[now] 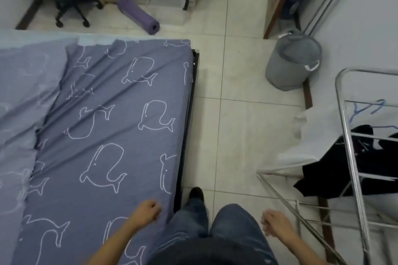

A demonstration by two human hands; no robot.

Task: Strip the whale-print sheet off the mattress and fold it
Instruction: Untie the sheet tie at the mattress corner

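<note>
Jeans-clad legs (234,221) are seen beside the dark bed frame (195,62). The left hand (148,211) is held over the whale-print sheet (112,97) near its edge, fingers curled; whether cloth is pinched cannot be told. The right hand (273,222) is held over the floor tiles (237,135), fingers loosely curled around nothing. The sheet is spread, wrinkled, across the bed.

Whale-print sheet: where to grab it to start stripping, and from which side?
Likely the whale-print sheet at its right edge, beside the left hand, coming from the aisle: there it turns down over the side above the dark bed frame, so its fingers can hook under and lift.
</note>
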